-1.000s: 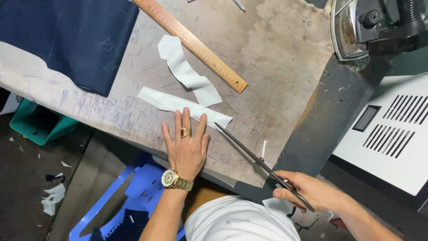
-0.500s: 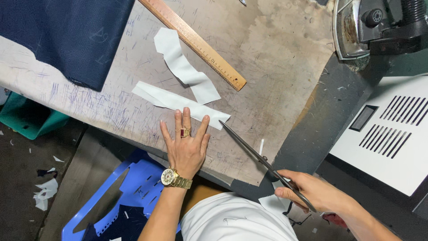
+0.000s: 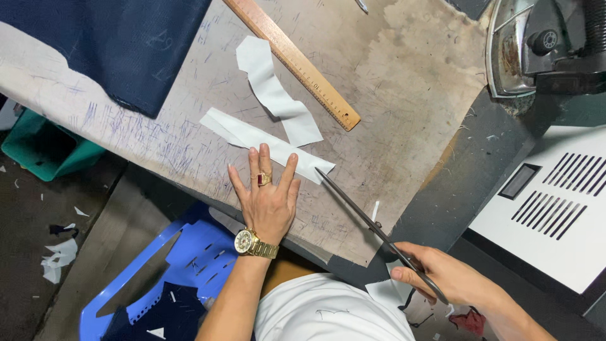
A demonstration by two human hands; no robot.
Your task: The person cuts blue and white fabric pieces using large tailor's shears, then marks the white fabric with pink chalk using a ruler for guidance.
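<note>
Left hand [image 3: 268, 199] laid flat near the counter's near edge, fingers spread, fingertips pressing the near end of a white fabric strip [image 3: 252, 136]. Right hand [image 3: 442, 278] beyond the near edge, out past the counter's near right corner, closed around the handles of long dark scissors [image 3: 372, 227]; blades together or nearly so, tip just touching the strip's right end.

Strip lying flat on the worn counter [image 3: 404, 126], not far in from the near edge. Long axis diagonal: one end toward the far left, the other toward the near right, where the scissor tip meets it. A second, wavier white piece [image 3: 274, 95] overlapping it from the far side, running up toward the wooden ruler [image 3: 293, 60].

Probably thin, light and limp, like interlining or lining cloth: easily shifted by a blade, likely to crease or slide on the smooth board unless pinned. Best held flat under spread fingertips close to the cut end, as here, rather than pinched up. Scissors rigid and long, pointing from near right toward the far left, roughly crossing the strip's end at a shallow angle.

Navy cloth [image 3: 107, 44] over the far left corner. Heavy iron [image 3: 543, 47] resting at the far right corner. Blue plastic stool [image 3: 164, 265] and scraps on the floor below.
</note>
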